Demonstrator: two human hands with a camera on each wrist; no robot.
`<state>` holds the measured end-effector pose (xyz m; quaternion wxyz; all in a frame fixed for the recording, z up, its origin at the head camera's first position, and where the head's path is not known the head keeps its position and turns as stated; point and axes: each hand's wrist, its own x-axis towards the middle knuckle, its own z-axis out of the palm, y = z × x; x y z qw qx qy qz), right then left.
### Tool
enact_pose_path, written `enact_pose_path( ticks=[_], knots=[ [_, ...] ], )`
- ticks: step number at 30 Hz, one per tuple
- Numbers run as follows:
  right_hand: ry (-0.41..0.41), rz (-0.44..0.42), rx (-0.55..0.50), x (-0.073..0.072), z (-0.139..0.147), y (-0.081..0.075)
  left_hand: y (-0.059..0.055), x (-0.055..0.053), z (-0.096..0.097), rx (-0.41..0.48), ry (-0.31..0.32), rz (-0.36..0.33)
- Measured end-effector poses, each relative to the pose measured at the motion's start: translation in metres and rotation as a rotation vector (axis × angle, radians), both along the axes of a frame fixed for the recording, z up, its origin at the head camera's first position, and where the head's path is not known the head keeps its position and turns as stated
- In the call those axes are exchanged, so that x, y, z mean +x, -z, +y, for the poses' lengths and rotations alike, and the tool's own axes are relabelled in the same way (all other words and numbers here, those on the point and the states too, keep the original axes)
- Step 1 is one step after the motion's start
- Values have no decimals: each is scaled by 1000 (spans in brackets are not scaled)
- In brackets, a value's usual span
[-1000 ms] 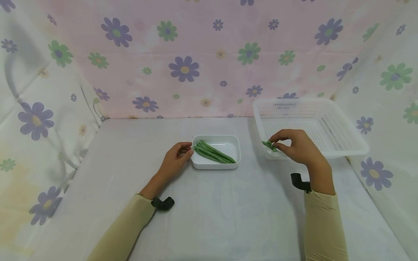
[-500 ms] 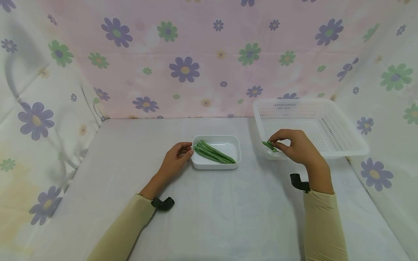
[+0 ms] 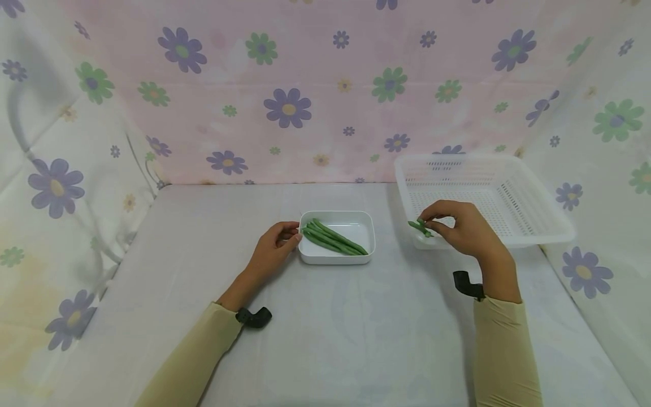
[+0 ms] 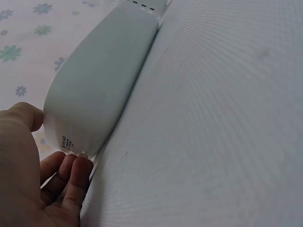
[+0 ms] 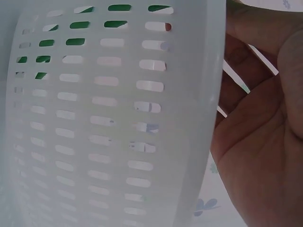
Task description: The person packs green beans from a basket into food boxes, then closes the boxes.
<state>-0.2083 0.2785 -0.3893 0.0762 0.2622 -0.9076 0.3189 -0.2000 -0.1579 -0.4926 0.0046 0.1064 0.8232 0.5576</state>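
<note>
Pinching green beans [image 3: 418, 226] in the head view, the right hand [image 3: 465, 229] stands over the near left corner of the white basket [image 3: 549, 234]; thumb and forefinger appear to meet on them, their full length hidden. Well apart to the left, long beans [image 3: 325, 234] lie slantwise in the white dish [image 3: 335, 260], from far left to near right. The left hand [image 3: 269, 249] holds the dish's left end, thumb and bent fingers against it.

Left wrist view: thumb at the upper edge of the dish, fingertips at its end wall, close to the table [image 4: 213, 118]. Grip looks light. Dish judged rigid and smooth, possibly slippery; end walls offer the best hold.

Right wrist view: green shows through the basket slots. The wall hides the fingertips, so this angle cannot confirm the pinch. Beans judged light, smooth, fairly stiff, liable to snap under hard bending; suggested hold mid-length, gentle fingertip pressure.
</note>
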Motion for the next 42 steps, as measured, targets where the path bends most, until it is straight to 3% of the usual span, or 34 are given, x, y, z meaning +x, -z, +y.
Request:
enact_pose_path(
  ticks=[3, 12, 20, 42],
  knots=[
    [4, 29, -15, 1, 2, 0, -13, 7, 4, 5, -3, -16],
    [-25, 82, -74, -1, 4, 1, -15, 7, 4, 6, 2, -12],
    [34, 109, -120, 1, 1, -1, -16, 8, 4, 3, -3, -14],
    [-109, 354, -604, 4, -29, -20, -21, 10, 5, 11, 1, -16]
  ],
)
